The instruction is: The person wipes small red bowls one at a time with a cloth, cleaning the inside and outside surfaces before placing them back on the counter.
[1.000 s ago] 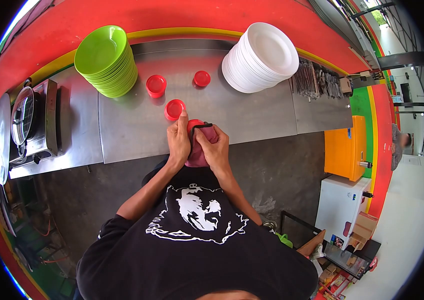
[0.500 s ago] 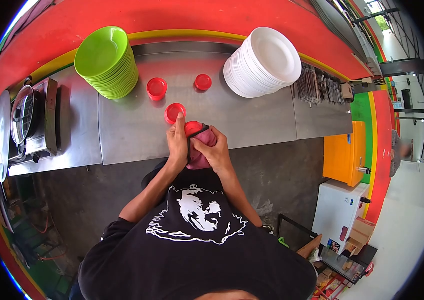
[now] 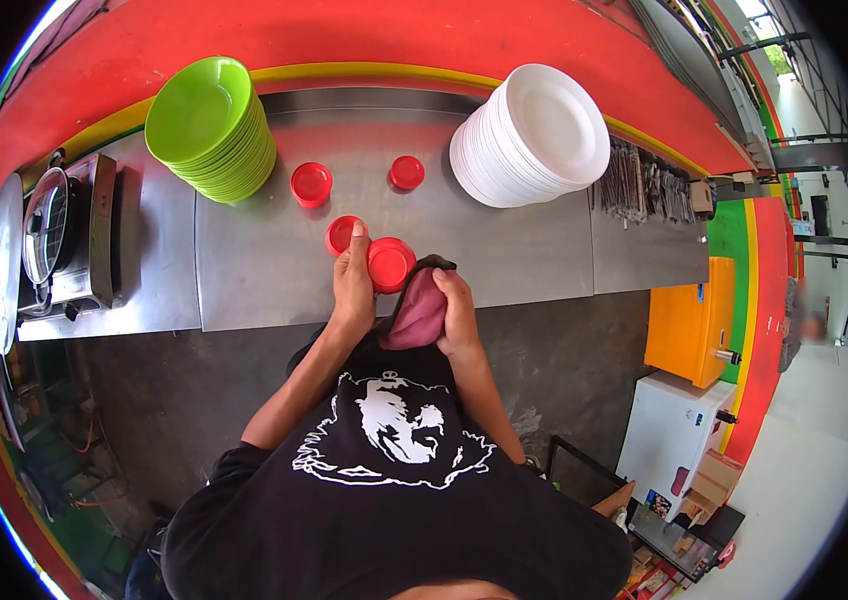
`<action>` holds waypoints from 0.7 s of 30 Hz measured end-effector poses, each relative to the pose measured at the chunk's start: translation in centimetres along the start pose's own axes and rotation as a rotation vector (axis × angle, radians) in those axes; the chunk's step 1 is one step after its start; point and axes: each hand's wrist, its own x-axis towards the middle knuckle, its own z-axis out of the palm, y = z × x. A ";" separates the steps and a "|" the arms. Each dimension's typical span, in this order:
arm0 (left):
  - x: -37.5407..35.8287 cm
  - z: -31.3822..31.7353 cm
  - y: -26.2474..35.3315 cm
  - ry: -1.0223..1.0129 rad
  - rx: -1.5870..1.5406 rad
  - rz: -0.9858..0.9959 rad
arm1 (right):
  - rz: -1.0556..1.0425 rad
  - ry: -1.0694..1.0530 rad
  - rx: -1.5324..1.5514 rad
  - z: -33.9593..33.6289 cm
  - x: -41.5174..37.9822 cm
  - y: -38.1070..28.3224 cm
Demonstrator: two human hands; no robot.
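- The left hand (image 3: 353, 285) has its fingers closed around a small red dish (image 3: 390, 264), holding it by its left edge so its round face shows just to the right of the fingertips.
- The right hand (image 3: 459, 312) has its fingers clamped on a pinkish-red cloth (image 3: 418, 314), which hangs bunched between the two hands and touches the dish's lower right edge.
- A second red dish (image 3: 341, 234) lies on the steel counter (image 3: 504, 240) just beyond the left fingertips, partly hidden by them.
- Two more red dishes (image 3: 311, 184) (image 3: 406, 172) sit farther out past the fingers, well apart from both hands.
- A stack of green bowls (image 3: 210, 125) stands far beyond and left of the left fingers; a stack of white plates (image 3: 532, 134) stands beyond and right of the right fingers.
- A rack of cutlery (image 3: 644, 185) lies far right of the plates.
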 end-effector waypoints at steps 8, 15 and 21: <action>0.3 -1.8 2.3 -0.546 0.844 0.788 | 0.455 -0.107 0.140 -0.5 1.3 -2.6; -0.1 -1.5 3.2 -0.654 1.107 1.008 | 0.446 -0.159 -0.110 -0.9 3.4 -2.4; 0.4 -2.8 0.0 -0.355 0.904 0.712 | 0.039 -0.137 -0.444 0.3 5.3 0.1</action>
